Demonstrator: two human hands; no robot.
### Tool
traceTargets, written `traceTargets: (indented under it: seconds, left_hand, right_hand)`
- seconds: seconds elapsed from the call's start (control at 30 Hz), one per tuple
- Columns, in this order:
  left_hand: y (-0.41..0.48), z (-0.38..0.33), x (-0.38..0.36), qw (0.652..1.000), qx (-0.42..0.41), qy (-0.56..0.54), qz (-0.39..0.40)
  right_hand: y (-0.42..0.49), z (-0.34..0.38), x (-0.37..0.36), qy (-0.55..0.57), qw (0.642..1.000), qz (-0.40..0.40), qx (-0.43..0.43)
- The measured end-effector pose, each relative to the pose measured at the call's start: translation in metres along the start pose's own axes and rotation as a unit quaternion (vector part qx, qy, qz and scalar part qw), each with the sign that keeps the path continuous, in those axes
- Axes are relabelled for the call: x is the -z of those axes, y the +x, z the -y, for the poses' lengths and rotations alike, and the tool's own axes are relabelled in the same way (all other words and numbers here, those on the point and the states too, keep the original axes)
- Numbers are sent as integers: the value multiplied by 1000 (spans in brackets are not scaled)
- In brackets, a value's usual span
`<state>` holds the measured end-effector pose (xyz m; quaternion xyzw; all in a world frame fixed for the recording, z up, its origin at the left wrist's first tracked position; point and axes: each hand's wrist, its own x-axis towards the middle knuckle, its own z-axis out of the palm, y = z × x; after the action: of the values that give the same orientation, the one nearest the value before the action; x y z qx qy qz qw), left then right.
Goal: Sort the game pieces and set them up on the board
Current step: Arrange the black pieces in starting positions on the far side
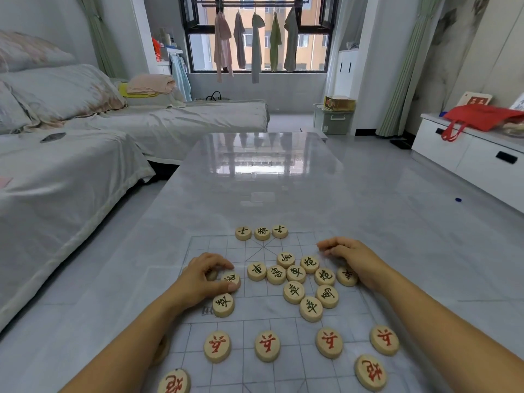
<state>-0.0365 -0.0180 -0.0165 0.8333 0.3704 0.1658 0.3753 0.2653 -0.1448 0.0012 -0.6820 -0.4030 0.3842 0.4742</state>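
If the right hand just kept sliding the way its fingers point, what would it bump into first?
The right hand points left across the board, above the loose black-lettered cluster. Its path looks free; it would probably pass between the cluster's top piece and the three-piece row, though depth is uncertain.

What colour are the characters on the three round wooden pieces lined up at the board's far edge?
Black, on pale round wooden pieces; head view.

Round wooden pieces [295, 274] (black-marked clustered mid-board, red-marked nearer) lie flat on the transparent gridded board [198, 245].
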Motion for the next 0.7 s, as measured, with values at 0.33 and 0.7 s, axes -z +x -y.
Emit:
traceTargets:
  seconds: [0.33, 0.7]
  left_hand:
    - [-2, -8, -3, 997, 31, -64, -35]
    - [-4, -12, -2, 975, 83, -187, -83]
  right_hand:
    - [-2, -9, 5, 196, 977, -78, 37]
    - [-31, 4, 34, -196, 980, 24, 35]
